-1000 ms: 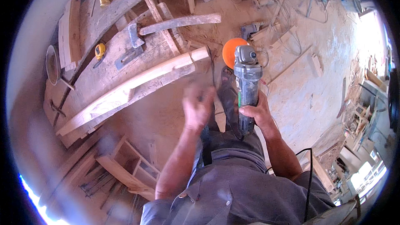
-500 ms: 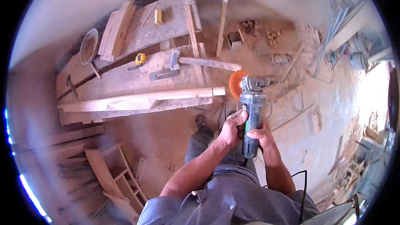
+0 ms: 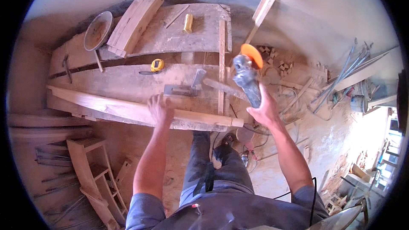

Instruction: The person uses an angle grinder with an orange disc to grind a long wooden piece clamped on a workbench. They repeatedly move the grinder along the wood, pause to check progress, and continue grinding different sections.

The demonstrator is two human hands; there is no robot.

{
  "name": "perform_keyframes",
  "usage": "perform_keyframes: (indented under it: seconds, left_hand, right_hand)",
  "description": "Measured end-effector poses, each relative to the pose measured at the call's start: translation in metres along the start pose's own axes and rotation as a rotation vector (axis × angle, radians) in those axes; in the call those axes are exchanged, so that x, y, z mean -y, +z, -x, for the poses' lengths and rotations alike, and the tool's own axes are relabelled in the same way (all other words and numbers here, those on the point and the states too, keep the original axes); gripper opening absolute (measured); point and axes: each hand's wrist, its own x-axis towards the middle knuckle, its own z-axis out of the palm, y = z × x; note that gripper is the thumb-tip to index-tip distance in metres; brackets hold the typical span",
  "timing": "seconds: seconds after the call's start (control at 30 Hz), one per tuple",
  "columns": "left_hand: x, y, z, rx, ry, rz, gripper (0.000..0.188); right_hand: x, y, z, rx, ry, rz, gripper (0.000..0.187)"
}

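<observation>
The right hand (image 3: 267, 107) grips the angle grinder (image 3: 246, 76) by its body, raised just off the right edge of the workbench (image 3: 123, 77). The left hand (image 3: 161, 108) is at the wooden beam (image 3: 93, 101) lying along the near edge; whether it grips cannot be determined.

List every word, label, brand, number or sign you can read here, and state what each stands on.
No text can be read.
Angle grinder in the right hand: blurred, any marking unreadable.
Yellow tape measure: any print too small to read.
Yellow cylinder: likewise too small.
</observation>
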Motion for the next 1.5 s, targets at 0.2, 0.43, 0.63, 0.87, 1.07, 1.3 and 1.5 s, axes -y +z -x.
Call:
perform_keyframes:
  seconds: [0.2,0.43,0.63,0.87,1.07,1.3,1.5]
  left_hand:
    - [0.012,-0.002,-0.008,0.08,-0.081,-0.039,0.027]
    - [0.007,-0.009,-0.019,0.137,-0.086,-0.035,0.019]
    - [0.01,-0.01,-0.016,0.146,-0.083,0.015,0.027]
    - [0.017,-0.007,-0.015,0.201,-0.104,-0.024,0.025]
    - [0.018,-0.007,-0.013,0.176,-0.075,0.005,0.027]
    - [0.016,-0.011,-0.016,0.189,-0.081,0.048,0.029]
    - [0.017,-0.015,-0.02,0.288,-0.154,0.048,0.034]
  right_hand:
    - [0.02,0.051,-0.117,0.127,-0.327,0.483,0.092]
    - [0.049,0.086,-0.195,0.287,-0.545,0.848,0.075]
    - [0.052,0.087,-0.196,0.345,-0.514,0.802,0.079]
    - [0.073,0.073,-0.222,0.497,-0.067,0.291,0.071]
    - [0.129,0.104,-0.327,0.354,-0.034,0.148,0.045]
    - [0.174,0.206,-0.434,0.554,-0.072,0.431,0.045]
    - [0.217,0.217,-0.418,0.451,-0.099,0.389,0.038]
